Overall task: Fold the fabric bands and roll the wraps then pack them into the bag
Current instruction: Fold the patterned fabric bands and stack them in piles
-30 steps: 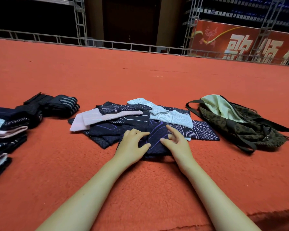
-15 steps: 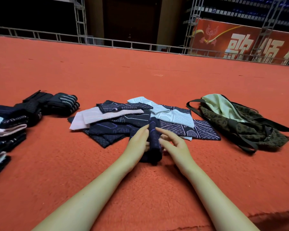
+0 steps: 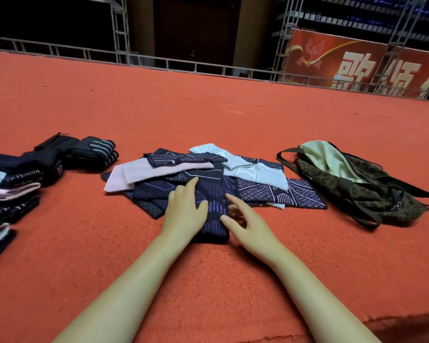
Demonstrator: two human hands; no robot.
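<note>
Now left hand (image 3: 183, 214) flat on folded navy band (image 3: 214, 214) (fingers straight).

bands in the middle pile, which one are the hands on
The dark navy band with purple stripes, folded narrow at the pile's near edge. The left hand presses flat on it; the pink and pale blue bands lie untouched behind.
</note>
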